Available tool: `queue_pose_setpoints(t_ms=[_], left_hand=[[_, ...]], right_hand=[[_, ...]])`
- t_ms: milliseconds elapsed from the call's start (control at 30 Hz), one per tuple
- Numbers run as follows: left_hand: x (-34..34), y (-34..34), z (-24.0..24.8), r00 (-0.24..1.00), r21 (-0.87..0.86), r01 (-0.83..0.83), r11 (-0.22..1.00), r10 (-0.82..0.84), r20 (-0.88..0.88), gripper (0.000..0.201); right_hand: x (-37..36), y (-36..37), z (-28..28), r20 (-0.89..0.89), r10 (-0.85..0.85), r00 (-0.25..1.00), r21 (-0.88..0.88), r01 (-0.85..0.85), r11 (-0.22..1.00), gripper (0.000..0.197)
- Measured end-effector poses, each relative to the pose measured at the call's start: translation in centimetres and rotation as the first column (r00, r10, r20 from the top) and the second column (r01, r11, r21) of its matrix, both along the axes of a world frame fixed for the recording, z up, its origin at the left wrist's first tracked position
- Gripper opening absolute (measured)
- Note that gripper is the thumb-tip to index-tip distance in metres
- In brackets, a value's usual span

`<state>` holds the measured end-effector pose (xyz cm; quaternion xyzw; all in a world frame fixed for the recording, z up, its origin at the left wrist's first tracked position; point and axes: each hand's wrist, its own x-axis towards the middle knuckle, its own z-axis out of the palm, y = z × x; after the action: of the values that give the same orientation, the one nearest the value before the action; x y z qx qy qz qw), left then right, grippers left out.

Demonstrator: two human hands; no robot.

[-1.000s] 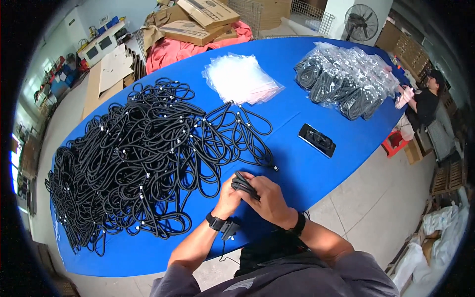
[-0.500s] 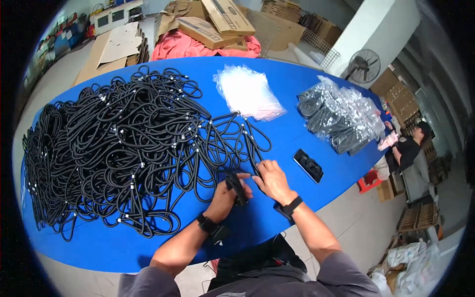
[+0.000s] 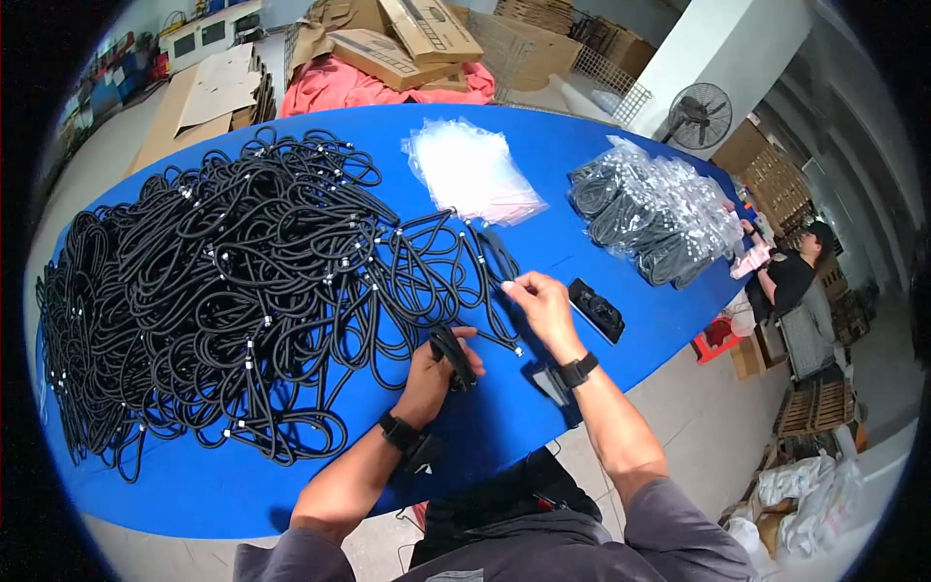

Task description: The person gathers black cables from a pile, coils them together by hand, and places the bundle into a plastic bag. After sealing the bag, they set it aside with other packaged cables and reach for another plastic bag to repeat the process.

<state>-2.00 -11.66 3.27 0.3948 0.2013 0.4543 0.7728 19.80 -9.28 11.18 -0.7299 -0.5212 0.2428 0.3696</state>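
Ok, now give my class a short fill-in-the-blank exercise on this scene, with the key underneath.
1. The left hand holds a coiled bundle whose colour is ____.
2. The table has a surface coloured ____.
3. In the picture, the heap of loose cords lies to the ____ of the stack of clear bags.
4. The dark flat device lies to the ____ of the right hand.

Missing words: black; blue; left; right.
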Motion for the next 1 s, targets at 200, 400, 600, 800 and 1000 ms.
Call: queue_pose_setpoints(t_ms=[200,400,600,800,1000], left_hand=[[-0.3,-0.8,-0.1,0.999,-0.010,0.040,0.999,-0.040,0.003,0.028],[-0.3,-1.4,-0.3,0.998,-0.048,0.055,0.997,-0.054,0.025,0.029],[1.0,-0.4,-0.8,1.000,-0.044,0.019,0.999,-0.019,-0.015,0.032],[2.1,-0.2,-0.4,0.997,0.005,0.004,1.000,-0.004,-0.071,0.034],[2.4,-0.8,0.0,0.998,-0.025,0.032,0.999,-0.033,-0.052,0.033]], right_hand=[[-3.2,1.2,-4.5,0.659,0.293,0.693,0.115,-0.477,0.871,0.026],[-2.1,2.1,-4.0,0.607,0.293,0.739,0.175,-0.483,0.858,0.021],[5.7,2.3,0.0,0.196,0.243,0.950,0.153,-0.274,0.949,0.029],[4.6,-3.5,-3.8,0.510,0.387,0.769,0.022,-0.461,0.887,0.038],[5.7,-4.7,-1.8,0.569,0.437,0.696,-0.045,-0.505,0.862,0.044]])
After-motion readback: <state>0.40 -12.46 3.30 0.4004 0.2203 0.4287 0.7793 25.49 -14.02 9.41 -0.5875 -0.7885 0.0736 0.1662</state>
